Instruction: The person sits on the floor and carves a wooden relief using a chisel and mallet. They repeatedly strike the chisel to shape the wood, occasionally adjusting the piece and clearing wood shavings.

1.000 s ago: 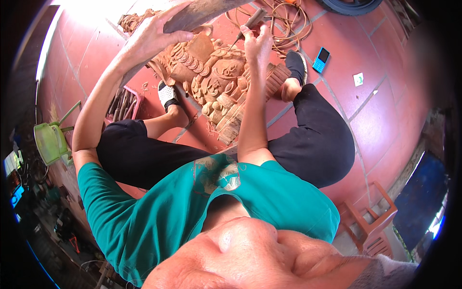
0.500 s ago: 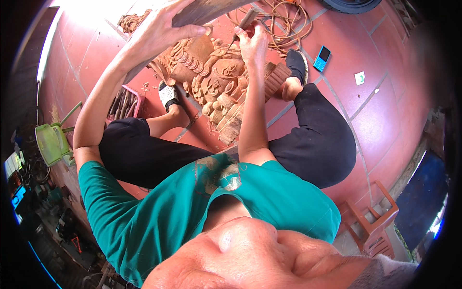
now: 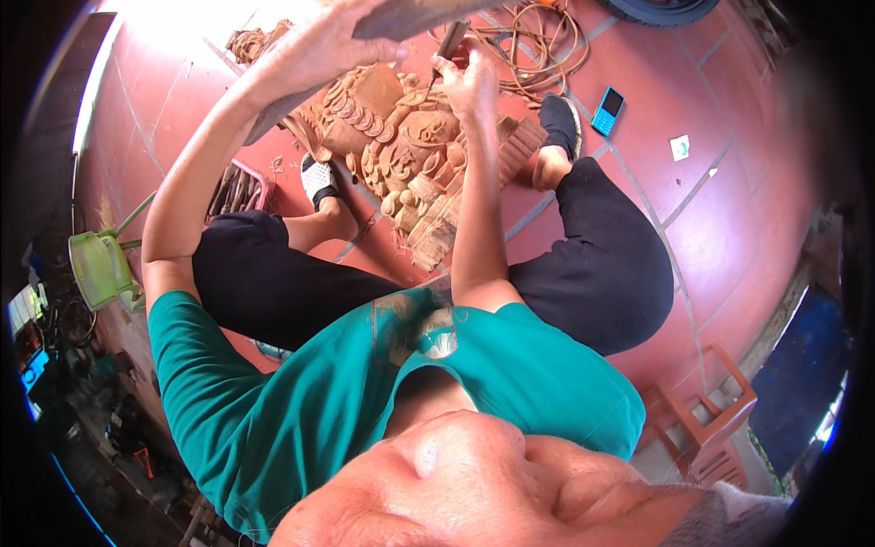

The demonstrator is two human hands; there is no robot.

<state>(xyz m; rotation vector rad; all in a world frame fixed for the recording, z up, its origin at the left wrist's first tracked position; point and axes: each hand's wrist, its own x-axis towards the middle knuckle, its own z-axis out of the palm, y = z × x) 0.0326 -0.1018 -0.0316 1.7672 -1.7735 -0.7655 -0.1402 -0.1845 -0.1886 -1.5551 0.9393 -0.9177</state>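
Carved wooden relief [image 3: 410,164] lying on the red tiled floor [image 3: 729,201] between the seated person's legs, long axis running away from the body. Right hand [image 3: 469,82], grip clamped on a chisel [image 3: 448,44], tip at the far end of the relief. Left hand [image 3: 319,50], raised above and left, grip closed on a flat wooden mallet [image 3: 419,16]. Open floor lies right, where a blue phone [image 3: 608,111] rests well apart.

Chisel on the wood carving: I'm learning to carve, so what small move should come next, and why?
Probably bring the mallet in the left hand down onto the chisel: the right hand holds it with its tip against the carving, and the mallet is raised above it.
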